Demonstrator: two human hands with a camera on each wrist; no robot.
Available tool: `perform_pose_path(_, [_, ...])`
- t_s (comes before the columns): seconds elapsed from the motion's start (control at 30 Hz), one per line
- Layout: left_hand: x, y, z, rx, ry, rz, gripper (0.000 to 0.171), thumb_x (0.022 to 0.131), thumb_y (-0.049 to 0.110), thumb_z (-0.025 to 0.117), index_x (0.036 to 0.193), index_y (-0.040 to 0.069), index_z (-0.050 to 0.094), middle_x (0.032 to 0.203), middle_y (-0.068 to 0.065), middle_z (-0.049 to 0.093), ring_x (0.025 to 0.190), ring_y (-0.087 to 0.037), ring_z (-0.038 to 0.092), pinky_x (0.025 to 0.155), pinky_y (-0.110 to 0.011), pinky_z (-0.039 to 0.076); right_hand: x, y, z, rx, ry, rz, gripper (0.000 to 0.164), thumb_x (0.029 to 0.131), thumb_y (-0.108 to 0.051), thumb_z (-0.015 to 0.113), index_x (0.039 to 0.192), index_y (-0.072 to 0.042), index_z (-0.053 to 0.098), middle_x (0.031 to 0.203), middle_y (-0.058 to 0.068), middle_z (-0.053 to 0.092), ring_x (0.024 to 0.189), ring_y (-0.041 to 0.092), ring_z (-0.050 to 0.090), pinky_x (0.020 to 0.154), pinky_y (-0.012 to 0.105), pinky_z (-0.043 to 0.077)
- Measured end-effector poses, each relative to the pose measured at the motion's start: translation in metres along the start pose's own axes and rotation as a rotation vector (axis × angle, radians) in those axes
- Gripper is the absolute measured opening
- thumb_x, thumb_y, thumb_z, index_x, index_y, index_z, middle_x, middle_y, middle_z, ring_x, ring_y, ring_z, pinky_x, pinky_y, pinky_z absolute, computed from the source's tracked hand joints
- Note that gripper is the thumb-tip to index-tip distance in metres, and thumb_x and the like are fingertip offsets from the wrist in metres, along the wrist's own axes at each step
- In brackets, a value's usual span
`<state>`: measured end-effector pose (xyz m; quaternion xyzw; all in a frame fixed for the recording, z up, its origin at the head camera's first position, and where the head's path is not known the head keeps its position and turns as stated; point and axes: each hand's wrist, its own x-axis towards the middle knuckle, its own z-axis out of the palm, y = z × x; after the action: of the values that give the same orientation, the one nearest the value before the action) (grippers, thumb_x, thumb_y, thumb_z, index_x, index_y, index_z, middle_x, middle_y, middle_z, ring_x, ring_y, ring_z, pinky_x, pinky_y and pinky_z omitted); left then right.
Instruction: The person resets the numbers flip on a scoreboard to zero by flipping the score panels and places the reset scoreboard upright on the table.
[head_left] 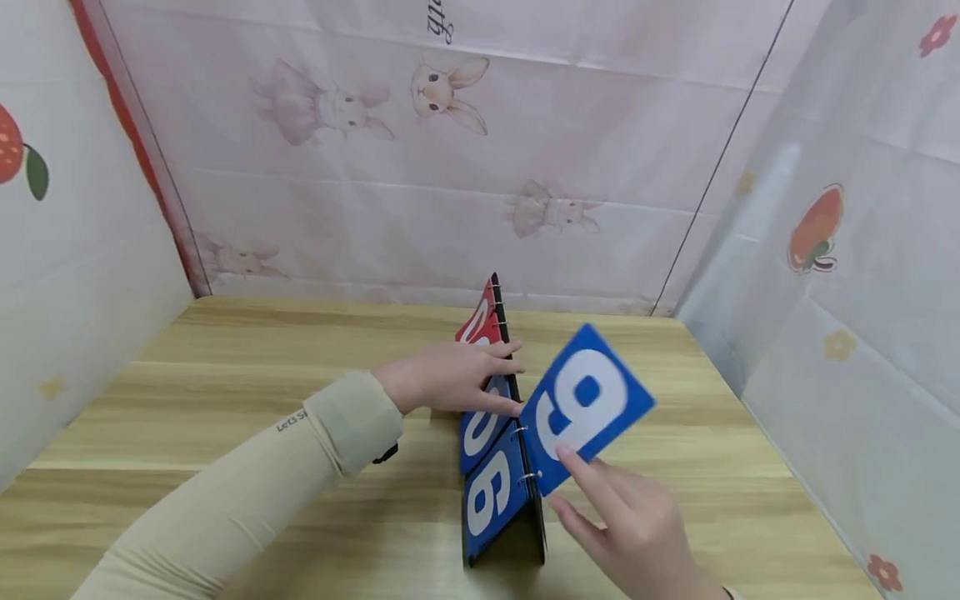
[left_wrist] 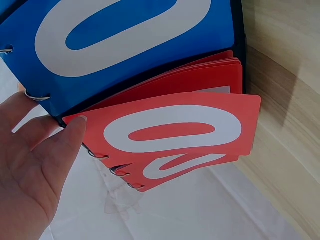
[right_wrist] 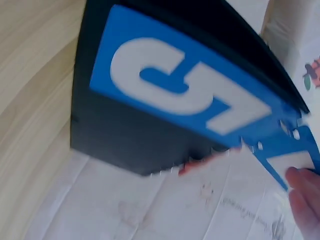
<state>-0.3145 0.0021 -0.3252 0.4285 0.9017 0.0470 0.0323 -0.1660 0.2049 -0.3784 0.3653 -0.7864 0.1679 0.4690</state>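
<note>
A tabletop flip scoreboard (head_left: 534, 525) with a black A-shaped stand and ringed number cards stands on the table. My left hand (head_left: 450, 375) holds its top ridge near the middle, thumb beside a red 0 card (left_wrist: 172, 130) in the left wrist view. At the near end, my right hand (head_left: 637, 517) holds a blue number card (head_left: 585, 400), raised on its rings, with the index finger on its white digit, a 6 or 9. Another blue card with a similar digit (head_left: 489, 493) lies on the left slope. The right wrist view shows a blue 5 card (right_wrist: 165, 75) on the other slope.
The scoreboard stands on a light wood-grain table (head_left: 360, 333). A pale sheet printed with rabbits (head_left: 450, 225) hangs behind it, and a white printed sheet (head_left: 840, 400) borders the right side. Another sheet (head_left: 75, 275) borders the left.
</note>
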Motion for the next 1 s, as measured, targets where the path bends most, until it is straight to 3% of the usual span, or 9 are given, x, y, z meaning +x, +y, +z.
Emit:
perform_pose_path(0.07, [0.0, 0.001, 0.001, -0.031, -0.001, 0.002, 0.067, 0.084, 0.064, 0.049, 0.136, 0.023, 0.046, 0.152, -0.001, 0.024, 0.119, -0.022, 0.049, 0.096, -0.043, 0.046, 0.006, -0.003, 0.009, 0.036, 0.089, -0.101, 0.037, 0.095, -0.03, 0.052, 0.101, 0.003, 0.067, 0.071, 0.008, 0.07, 0.059, 0.016, 0.065, 0.044, 0.03, 0.055])
perform_pose_path(0.13, [0.001, 0.001, 0.003, -0.031, 0.007, 0.003, 0.066, 0.084, 0.064, 0.049, 0.136, 0.023, 0.047, 0.152, -0.002, 0.025, 0.12, -0.022, 0.049, 0.096, -0.043, 0.045, 0.011, -0.007, 0.017, 0.062, 0.1, -0.178, 0.029, 0.096, -0.022, 0.052, 0.098, 0.002, 0.068, 0.077, 0.009, 0.071, 0.066, 0.016, 0.066, 0.048, 0.034, 0.057])
perform_pose_path(0.3, [0.002, 0.003, 0.007, 0.02, 0.026, -0.015, 0.075, 0.079, 0.073, 0.042, 0.139, 0.027, 0.041, 0.152, 0.0, 0.026, 0.128, -0.021, 0.039, 0.097, -0.045, 0.044, 0.005, -0.012, 0.025, 0.13, -0.137, -0.211, 0.026, 0.099, -0.021, 0.045, 0.11, -0.008, 0.065, 0.108, 0.005, 0.068, 0.099, 0.016, 0.062, 0.073, 0.049, 0.056])
perform_pose_path(0.4, [0.003, 0.004, 0.008, 0.007, 0.024, -0.023, 0.077, 0.078, 0.074, 0.042, 0.139, 0.027, 0.041, 0.152, 0.0, 0.026, 0.129, -0.021, 0.038, 0.097, -0.045, 0.044, -0.003, -0.01, 0.026, 0.152, -0.266, -0.205, 0.03, 0.1, -0.022, 0.041, 0.122, -0.008, 0.057, 0.111, 0.001, 0.067, 0.103, 0.014, 0.057, 0.08, 0.05, 0.054])
perform_pose_path(0.53, [0.003, 0.003, 0.008, -0.017, 0.03, -0.029, 0.075, 0.08, 0.071, 0.046, 0.139, 0.025, 0.042, 0.152, -0.001, 0.026, 0.129, -0.021, 0.038, 0.1, -0.044, 0.042, -0.006, -0.005, 0.03, 0.123, -0.373, -0.279, 0.026, 0.1, -0.02, 0.044, 0.118, -0.011, 0.059, 0.107, -0.002, 0.066, 0.105, 0.014, 0.055, 0.086, 0.047, 0.051])
perform_pose_path(0.67, [0.003, 0.002, 0.008, -0.016, 0.036, -0.022, 0.074, 0.08, 0.07, 0.046, 0.139, 0.025, 0.042, 0.151, -0.002, 0.026, 0.129, -0.021, 0.038, 0.1, -0.043, 0.042, -0.005, -0.005, 0.034, 0.087, -0.38, -0.317, 0.018, 0.096, -0.025, 0.052, 0.104, -0.016, 0.066, 0.105, -0.003, 0.066, 0.106, 0.015, 0.054, 0.088, 0.047, 0.05])
perform_pose_path(0.77, [0.002, 0.001, 0.008, -0.02, 0.019, -0.021, 0.077, 0.079, 0.073, 0.043, 0.139, 0.025, 0.041, 0.152, -0.001, 0.025, 0.13, -0.021, 0.036, 0.102, -0.044, 0.04, -0.009, -0.004, 0.034, 0.115, -0.355, -0.281, 0.036, 0.09, -0.035, 0.059, 0.116, -0.011, 0.061, 0.123, 0.008, 0.058, 0.118, 0.023, 0.047, 0.089, 0.051, 0.049])
perform_pose_path(0.87, [0.0, 0.0, 0.008, -0.023, 0.006, -0.013, 0.078, 0.079, 0.075, 0.04, 0.14, 0.026, 0.04, 0.152, -0.001, 0.023, 0.13, -0.021, 0.036, 0.103, -0.044, 0.038, -0.015, 0.002, 0.032, 0.147, -0.366, -0.151, 0.075, 0.081, -0.046, 0.066, 0.135, 0.0, 0.04, 0.143, 0.02, 0.035, 0.127, 0.03, 0.036, 0.088, 0.055, 0.048])
perform_pose_path(1.0, [-0.001, -0.001, 0.007, -0.02, 0.019, -0.006, 0.075, 0.08, 0.071, 0.044, 0.139, 0.024, 0.041, 0.152, -0.002, 0.025, 0.13, -0.021, 0.036, 0.103, -0.045, 0.038, -0.021, 0.01, 0.029, 0.105, -0.449, 0.012, 0.104, 0.068, -0.041, 0.079, 0.143, 0.003, 0.021, 0.148, 0.02, 0.029, 0.12, 0.028, 0.046, 0.085, 0.053, 0.05])
